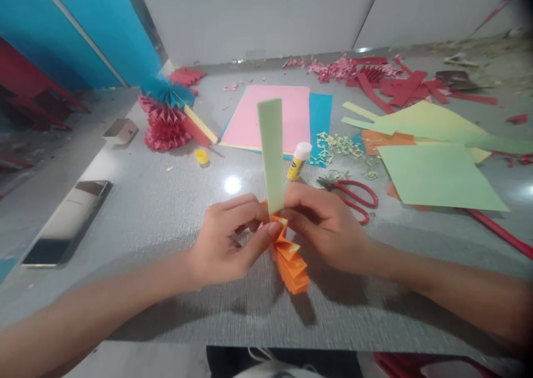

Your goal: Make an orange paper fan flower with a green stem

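Between my hands is a pleated orange paper fan (291, 267), its folds hanging down toward me. A pale green paper strip (271, 156) rises upright from the top of the fan. My left hand (237, 239) pinches the fan's upper end between thumb and fingers. From the other side, my right hand (328, 222) is closed at the base of the strip, where it meets the orange folds; its fingertips are partly hidden. Just beyond my right hand stand an uncapped glue stick (297, 164) and a pair of red-handled scissors (353, 195) lying flat.
Pink sheets (270, 117) lie over blue paper at the back. Green sheets (441, 175) and red scraps (403, 86) cover the right side. At left are folded red and blue paper fans (166, 117), a yellow cap (202, 156), a small box (120, 131) and a phone (69, 222).
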Motion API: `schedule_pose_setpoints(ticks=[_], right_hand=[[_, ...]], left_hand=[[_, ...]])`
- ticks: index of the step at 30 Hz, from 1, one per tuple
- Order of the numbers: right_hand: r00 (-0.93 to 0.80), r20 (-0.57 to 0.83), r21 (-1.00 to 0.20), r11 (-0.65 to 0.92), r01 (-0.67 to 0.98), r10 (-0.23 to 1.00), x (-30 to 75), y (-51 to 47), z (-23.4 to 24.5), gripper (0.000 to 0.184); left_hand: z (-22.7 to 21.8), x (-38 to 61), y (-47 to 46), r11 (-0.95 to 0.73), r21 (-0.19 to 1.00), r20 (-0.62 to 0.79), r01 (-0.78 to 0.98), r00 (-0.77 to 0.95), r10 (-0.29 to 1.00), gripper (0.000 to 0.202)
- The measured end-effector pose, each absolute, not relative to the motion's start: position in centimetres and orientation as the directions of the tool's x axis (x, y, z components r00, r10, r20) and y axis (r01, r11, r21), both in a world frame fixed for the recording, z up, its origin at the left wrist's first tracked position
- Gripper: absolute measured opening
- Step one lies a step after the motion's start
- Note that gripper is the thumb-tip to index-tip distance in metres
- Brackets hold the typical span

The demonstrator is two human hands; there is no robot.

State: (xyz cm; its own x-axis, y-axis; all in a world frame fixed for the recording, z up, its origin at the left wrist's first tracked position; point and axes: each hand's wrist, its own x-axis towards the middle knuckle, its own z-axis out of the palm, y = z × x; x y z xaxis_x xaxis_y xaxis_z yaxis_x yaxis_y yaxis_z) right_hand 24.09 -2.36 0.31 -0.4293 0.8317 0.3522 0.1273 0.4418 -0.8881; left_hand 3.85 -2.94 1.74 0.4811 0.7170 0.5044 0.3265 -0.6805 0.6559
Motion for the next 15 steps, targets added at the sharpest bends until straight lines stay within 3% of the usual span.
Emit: schedule_pose_setpoints(ticks=[6,15], right_hand=[[-0.424,0.247,-0.942,0.318,0.105,0.871,24.1,-2.32,0.08,0.021],[-0.391,0.247,-0.945,0.31,0.106,0.887,24.57,-2.22,-0.26,0.02]], left_hand=[[1.52,3.82,-3.13,-0.694,0.62,0.536,0.366,0.448,0.716,0.011],[1.33,3.81,-3.19,-0.657,0.643,0.525,0.393,0.398,0.752,0.007]])
